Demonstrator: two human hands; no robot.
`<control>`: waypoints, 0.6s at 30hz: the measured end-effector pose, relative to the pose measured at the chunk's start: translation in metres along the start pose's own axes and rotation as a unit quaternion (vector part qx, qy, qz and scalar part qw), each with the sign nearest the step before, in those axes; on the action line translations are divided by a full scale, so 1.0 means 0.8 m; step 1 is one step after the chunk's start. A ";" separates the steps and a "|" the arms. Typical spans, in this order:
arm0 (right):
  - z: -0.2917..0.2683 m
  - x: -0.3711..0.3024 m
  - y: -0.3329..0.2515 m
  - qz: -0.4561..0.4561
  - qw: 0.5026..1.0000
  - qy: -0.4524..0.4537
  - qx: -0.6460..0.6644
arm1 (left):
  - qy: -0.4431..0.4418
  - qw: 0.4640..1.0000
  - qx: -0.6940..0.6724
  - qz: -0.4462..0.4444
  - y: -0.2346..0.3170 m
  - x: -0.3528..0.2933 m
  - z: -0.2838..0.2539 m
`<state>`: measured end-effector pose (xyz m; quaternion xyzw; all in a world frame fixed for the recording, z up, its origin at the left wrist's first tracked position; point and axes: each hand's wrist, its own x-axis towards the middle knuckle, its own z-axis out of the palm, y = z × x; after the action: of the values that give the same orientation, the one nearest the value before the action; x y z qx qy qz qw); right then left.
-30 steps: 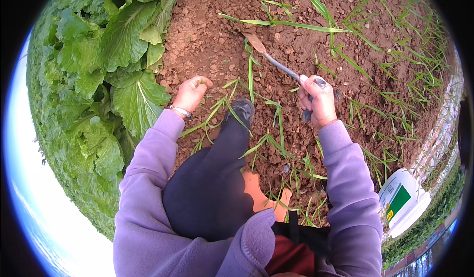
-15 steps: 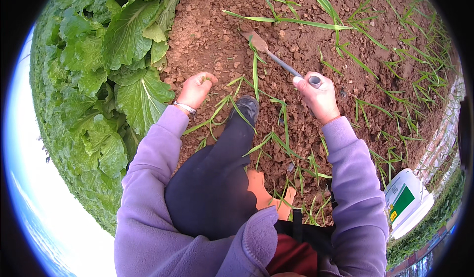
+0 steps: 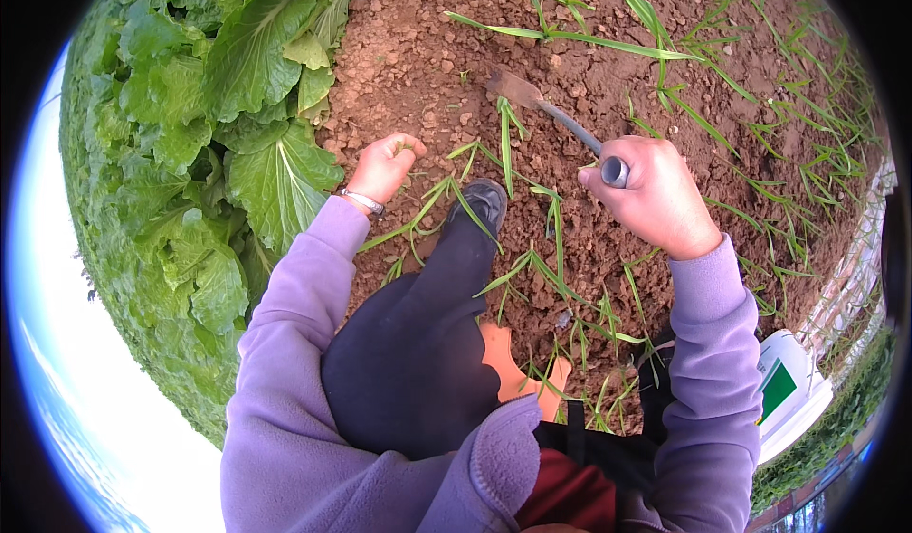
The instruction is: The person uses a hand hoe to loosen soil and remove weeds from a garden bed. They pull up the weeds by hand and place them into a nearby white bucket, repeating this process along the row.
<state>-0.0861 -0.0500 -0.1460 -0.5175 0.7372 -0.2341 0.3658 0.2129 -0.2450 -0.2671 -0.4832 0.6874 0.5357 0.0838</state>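
Observation:
My right hand is wrapped round the grey tubular handle of a small hand hoe. Its flat, rusty-brown blade lies against the bare soil ahead of my shoe, beside a young leafy green plant. My left hand is raised over the soil near the leafy vegetables, thumb and fingers pinched together. A small bit of greenish weed shows at those fingertips, too small to make out well.
Large leafy greens fill the left side. Thin grassy plants grow around my dark shoe and across the right. An orange piece lies by my leg. A white container with a green label stands at lower right.
My right hand has moved right and nearer to me, its handle end swinging slightly right. The view has shifted a little; my left hand keeps its pinch.

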 end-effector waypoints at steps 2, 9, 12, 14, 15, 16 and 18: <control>-0.004 0.006 -0.010 -0.001 0.998 -0.037 -0.059 | 0.002 1.000 0.016 -0.010 0.000 -0.002 0.000; 0.028 0.012 -0.005 -0.044 0.997 -0.016 -0.069 | -0.003 1.000 0.025 -0.006 -0.002 0.005 -0.003; 0.048 0.013 0.005 0.224 0.875 0.005 0.428 | 0.000 1.000 -0.008 0.022 -0.004 0.014 0.001; 0.056 0.010 0.006 0.292 0.736 0.072 0.606 | 0.006 1.000 -0.008 0.013 -0.005 0.017 -0.001; 0.057 0.007 0.006 0.300 0.794 0.033 0.527 | 0.021 0.999 -0.015 0.030 -0.006 0.016 -0.003; 0.059 -0.002 0.002 0.244 0.876 0.025 0.415 | 0.036 0.998 -0.023 0.043 -0.008 0.014 -0.005; 0.058 -0.022 -0.005 0.155 0.962 -0.015 0.223 | 0.039 0.997 -0.036 0.050 -0.011 0.010 -0.013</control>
<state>-0.0439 -0.0332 -0.1662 -0.3060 0.7318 -0.3255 0.5146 0.2192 -0.2579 -0.2737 -0.4716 0.6937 0.5443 0.0130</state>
